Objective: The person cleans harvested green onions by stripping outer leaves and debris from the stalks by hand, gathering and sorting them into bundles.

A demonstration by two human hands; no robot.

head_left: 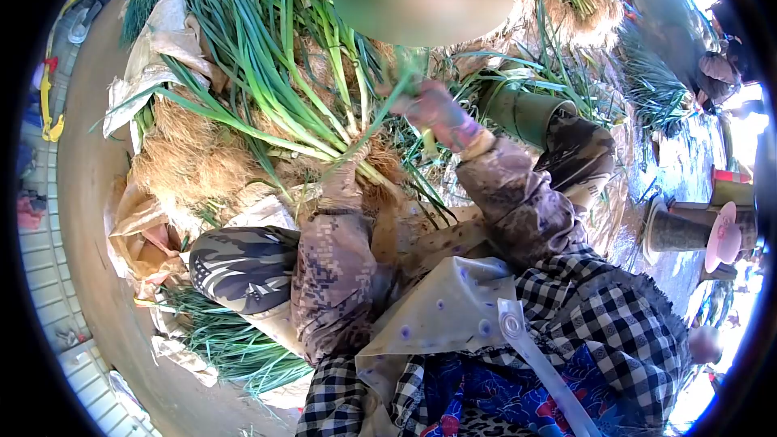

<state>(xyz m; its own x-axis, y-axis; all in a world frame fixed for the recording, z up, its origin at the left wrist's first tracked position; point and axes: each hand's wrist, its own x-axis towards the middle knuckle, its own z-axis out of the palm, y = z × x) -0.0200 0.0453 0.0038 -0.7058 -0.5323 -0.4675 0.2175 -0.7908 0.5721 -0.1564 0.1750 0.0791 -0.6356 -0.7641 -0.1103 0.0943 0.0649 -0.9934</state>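
My left hand (346, 171) is closed around the lower stems of a few green onions (295, 117), close to their roots. Their long leaves fan out up and to the left. My right hand (441, 116) is raised to the right of them and smeared by motion. A green leaf (392, 100) passes beside its fingers; whether they grip it cannot be made out. Brown stringy roots (190, 150) of more green onions lie left of my left hand.
More bundled onions (579, 8) lie at the upper right, and onion leaves (235, 340) at the lower left. A green boot (526, 113) is beyond my right forearm. Stools (692, 226) stand at the right. A blurred oval covers the top middle.
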